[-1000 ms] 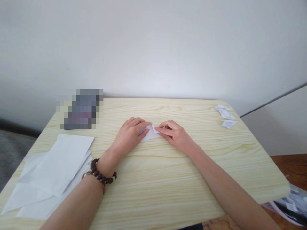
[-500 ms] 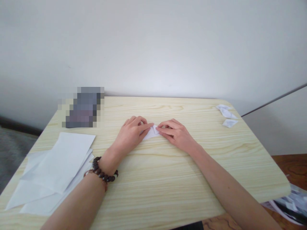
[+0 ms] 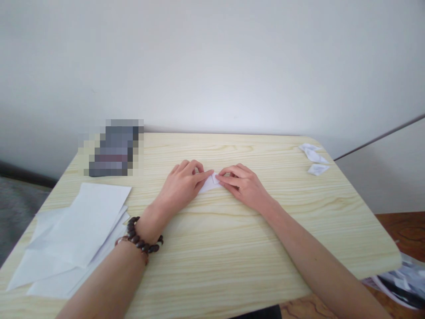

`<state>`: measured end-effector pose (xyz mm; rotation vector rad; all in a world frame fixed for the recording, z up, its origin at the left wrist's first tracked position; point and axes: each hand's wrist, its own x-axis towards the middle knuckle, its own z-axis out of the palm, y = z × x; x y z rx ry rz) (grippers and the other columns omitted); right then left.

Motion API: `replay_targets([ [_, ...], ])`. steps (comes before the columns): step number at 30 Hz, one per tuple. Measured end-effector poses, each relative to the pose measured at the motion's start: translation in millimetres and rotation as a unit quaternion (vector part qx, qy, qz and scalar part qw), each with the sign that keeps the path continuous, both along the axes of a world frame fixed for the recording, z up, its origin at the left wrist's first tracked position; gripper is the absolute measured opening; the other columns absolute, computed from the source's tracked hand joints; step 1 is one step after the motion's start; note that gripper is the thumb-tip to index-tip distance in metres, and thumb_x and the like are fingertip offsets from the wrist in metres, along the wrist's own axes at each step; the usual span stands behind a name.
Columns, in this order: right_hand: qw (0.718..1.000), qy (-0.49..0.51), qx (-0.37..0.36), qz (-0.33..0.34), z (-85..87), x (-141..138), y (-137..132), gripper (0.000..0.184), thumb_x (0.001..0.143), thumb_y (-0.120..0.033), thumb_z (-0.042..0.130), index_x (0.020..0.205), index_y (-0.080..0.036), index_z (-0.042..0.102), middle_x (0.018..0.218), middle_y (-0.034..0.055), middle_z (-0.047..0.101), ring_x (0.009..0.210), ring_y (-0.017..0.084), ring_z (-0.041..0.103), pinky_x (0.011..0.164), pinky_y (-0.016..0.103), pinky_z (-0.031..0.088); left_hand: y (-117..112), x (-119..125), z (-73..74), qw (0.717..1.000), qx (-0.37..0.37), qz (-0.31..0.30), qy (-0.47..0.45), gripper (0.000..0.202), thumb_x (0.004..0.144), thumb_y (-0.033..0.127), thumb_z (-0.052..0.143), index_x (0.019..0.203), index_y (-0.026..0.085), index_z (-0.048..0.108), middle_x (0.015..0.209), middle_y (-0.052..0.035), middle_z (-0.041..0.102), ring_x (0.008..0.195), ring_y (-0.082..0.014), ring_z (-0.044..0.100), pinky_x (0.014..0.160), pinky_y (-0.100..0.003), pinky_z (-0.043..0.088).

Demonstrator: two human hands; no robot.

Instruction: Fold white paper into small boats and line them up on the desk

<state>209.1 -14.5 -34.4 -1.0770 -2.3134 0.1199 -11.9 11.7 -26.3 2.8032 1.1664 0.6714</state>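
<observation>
A small folded piece of white paper point(image 3: 210, 184) lies on the wood-grain table point(image 3: 212, 257), between my two hands. My left hand point(image 3: 184, 180) pinches its left part, with the index finger and thumb at the upper fold. From the other side, the fingertips of my right hand point(image 3: 241, 184) grip the right end of the paper. Both hands partly cover it, so its full shape is hidden. Dark beads circle my left wrist.
Loose white sheets point(image 3: 79, 230) overlap at the table's left. Behind them lies a dark, pixelated flat object point(image 3: 114, 148). Several small folded white paper pieces point(image 3: 318, 169) rest at the far right. A white wall point(image 3: 226, 66) rises behind the table; a bin-like container point(image 3: 403, 283) stands below right.
Hardly anything differs. Both hands keep their hold on the folded paper, and the whole view has shifted very slightly.
</observation>
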Motion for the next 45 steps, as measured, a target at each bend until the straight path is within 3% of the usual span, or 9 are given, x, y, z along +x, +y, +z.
replay_targets([
  [8, 1.0, -0.009, -0.023, -0.003, 4.3, -2.0, -2.2, 0.022, 0.095, -0.023, 0.049, 0.098, -0.022, 0.072, 0.104, 0.0061, 0.068, 0.093, 0.019, 0.057, 0.084, 0.037, 0.048, -1.5, 1.4, 2.5, 1.0, -0.012, 0.009, 0.012, 0.029, 0.092, 0.021, 0.052, 0.115, 0.027, 0.069, 0.099, -0.0067, 0.061, 0.085, -0.0193, 0.052, 0.079, -0.034, 0.045],
  [11, 0.999, -0.018, -0.026, -0.006, 7.1, -3.4, -3.9, 0.023, 0.095, -0.023, 0.049, 0.097, -0.022, 0.071, 0.103, 0.0067, 0.067, 0.092, 0.019, 0.057, 0.084, 0.038, 0.048, -3.6, 5.6, 3.0, 0.999, -0.013, 0.033, 0.0, 0.026, 0.093, 0.028, 0.051, 0.112, 0.028, 0.07, 0.097, -0.0063, 0.062, 0.084, -0.0194, 0.052, 0.078, -0.034, 0.044],
  [15, 0.999, -0.027, -0.019, -0.009, 7.9, -4.6, -6.4, 0.024, 0.093, -0.02, 0.049, 0.103, -0.019, 0.07, 0.1, 0.008, 0.067, 0.091, 0.02, 0.056, 0.084, 0.039, 0.048, -7.3, 13.1, 3.8, 0.996, -0.019, 0.084, -0.009, 0.027, 0.09, 0.041, 0.056, 0.105, 0.026, 0.073, 0.096, -0.0064, 0.063, 0.085, -0.0211, 0.054, 0.078, -0.036, 0.043],
  [22, 0.999, -0.002, -0.021, -0.029, 7.4, -6.6, -7.7, 0.032, 0.09, -0.012, 0.045, 0.112, -0.014, 0.067, 0.09, 0.0103, 0.061, 0.085, 0.021, 0.055, 0.079, 0.038, 0.05, -8.8, 15.9, 3.3, 0.994, -0.036, 0.103, -0.004, 0.026, 0.087, 0.041, 0.06, 0.106, 0.027, 0.072, 0.1, -0.0063, 0.063, 0.091, -0.0237, 0.055, 0.079, -0.038, 0.042],
  [27, 0.998, -0.01, -0.02, -0.054, 7.8, -9.0, -8.3, 0.029, 0.088, -0.012, 0.047, 0.105, -0.017, 0.07, 0.091, 0.0099, 0.061, 0.086, 0.021, 0.055, 0.079, 0.038, 0.051, -7.5, 15.1, 2.9, 0.994, -0.031, 0.102, -0.011, 0.025, 0.087, 0.042, 0.06, 0.105, 0.027, 0.072, 0.098, -0.0059, 0.063, 0.089, -0.0227, 0.055, 0.079, -0.037, 0.042],
  [38, 0.997, 0.014, 0.039, -0.066, 5.5, 4.1, -8.6, 0.024, 0.083, -0.011, 0.049, 0.069, -0.018, 0.068, 0.076, 0.0056, 0.062, 0.071, 0.017, 0.057, 0.07, 0.033, 0.048, -6.1, 15.5, 3.2, 0.992, -0.056, 0.114, -0.024, 0.024, 0.084, 0.042, 0.065, 0.102, 0.029, 0.073, 0.097, -0.0049, 0.063, 0.089, -0.0226, 0.056, 0.08, -0.038, 0.042],
  [42, 0.996, 0.038, 0.021, -0.073, 5.5, 7.5, -7.8, 0.025, 0.082, -0.01, 0.049, 0.068, -0.019, 0.067, 0.075, 0.0042, 0.063, 0.07, 0.016, 0.058, 0.068, 0.031, 0.048, -5.4, 14.1, 2.6, 0.993, -0.054, 0.105, -0.018, 0.029, 0.085, 0.042, 0.063, 0.109, 0.026, 0.07, 0.105, -0.0066, 0.061, 0.092, -0.0238, 0.055, 0.082, -0.04, 0.041],
  [45, 0.993, 0.065, -0.018, -0.094, 5.6, 6.3, -5.8, 0.02, 0.083, -0.012, 0.051, 0.079, -0.019, 0.069, 0.083, 0.0055, 0.064, 0.077, 0.017, 0.06, 0.073, 0.032, 0.049, -4.9, 12.7, 2.5, 0.994, -0.06, 0.084, -0.019, 0.031, 0.087, 0.039, 0.06, 0.114, 0.024, 0.066, 0.112, -0.0077, 0.061, 0.095, -0.0244, 0.054, 0.083, -0.041, 0.04],
])
